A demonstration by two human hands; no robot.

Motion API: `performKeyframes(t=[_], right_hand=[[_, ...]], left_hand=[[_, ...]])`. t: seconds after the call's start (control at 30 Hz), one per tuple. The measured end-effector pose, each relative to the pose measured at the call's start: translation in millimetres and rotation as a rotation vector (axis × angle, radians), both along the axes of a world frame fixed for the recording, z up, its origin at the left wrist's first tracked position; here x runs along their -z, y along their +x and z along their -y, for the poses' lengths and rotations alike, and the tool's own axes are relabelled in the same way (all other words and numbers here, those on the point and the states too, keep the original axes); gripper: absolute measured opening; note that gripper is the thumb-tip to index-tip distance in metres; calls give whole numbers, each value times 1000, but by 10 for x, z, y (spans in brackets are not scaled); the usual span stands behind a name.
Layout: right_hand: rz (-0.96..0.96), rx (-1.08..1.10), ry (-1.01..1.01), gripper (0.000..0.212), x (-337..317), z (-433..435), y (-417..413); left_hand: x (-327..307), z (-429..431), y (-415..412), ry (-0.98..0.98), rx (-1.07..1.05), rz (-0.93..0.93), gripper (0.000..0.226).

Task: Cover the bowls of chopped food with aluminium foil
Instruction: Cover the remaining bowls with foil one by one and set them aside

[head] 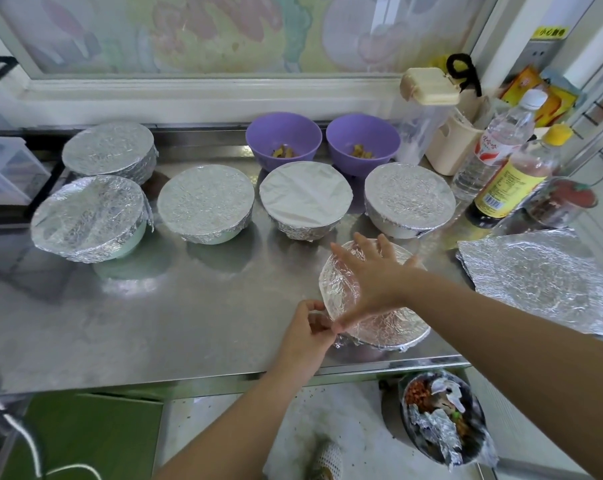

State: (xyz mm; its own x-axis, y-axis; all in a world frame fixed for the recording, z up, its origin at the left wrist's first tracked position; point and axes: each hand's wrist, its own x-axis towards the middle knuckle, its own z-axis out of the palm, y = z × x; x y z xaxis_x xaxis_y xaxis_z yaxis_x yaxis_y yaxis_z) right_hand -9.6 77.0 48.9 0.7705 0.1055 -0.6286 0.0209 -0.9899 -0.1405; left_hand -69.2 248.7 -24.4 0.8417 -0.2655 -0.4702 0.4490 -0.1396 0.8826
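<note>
One foil-covered bowl (386, 329) under right fingers (344, 257)

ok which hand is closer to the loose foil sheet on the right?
Right. The right hand lies flat on the covered bowl, just left of the loose foil sheet; the left hand pinches that bowl's left rim, farther off.

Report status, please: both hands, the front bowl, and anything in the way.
Right hand flat on foil over front bowl. Left hand pinches foil at its left rim. Two purple bowls behind, uncovered. Nothing blocks the hands.
</note>
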Motion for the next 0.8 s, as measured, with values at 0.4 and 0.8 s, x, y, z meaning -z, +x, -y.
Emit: performKeyframes(t=[0.4, 0.8], right_hand=[[-13, -2, 16, 160, 40, 13, 20], [-8, -14, -3, 155, 45, 14, 25]], left_hand=[[-26, -281, 87, -301, 6, -341, 46], [73, -354, -28, -504, -156, -402, 40]])
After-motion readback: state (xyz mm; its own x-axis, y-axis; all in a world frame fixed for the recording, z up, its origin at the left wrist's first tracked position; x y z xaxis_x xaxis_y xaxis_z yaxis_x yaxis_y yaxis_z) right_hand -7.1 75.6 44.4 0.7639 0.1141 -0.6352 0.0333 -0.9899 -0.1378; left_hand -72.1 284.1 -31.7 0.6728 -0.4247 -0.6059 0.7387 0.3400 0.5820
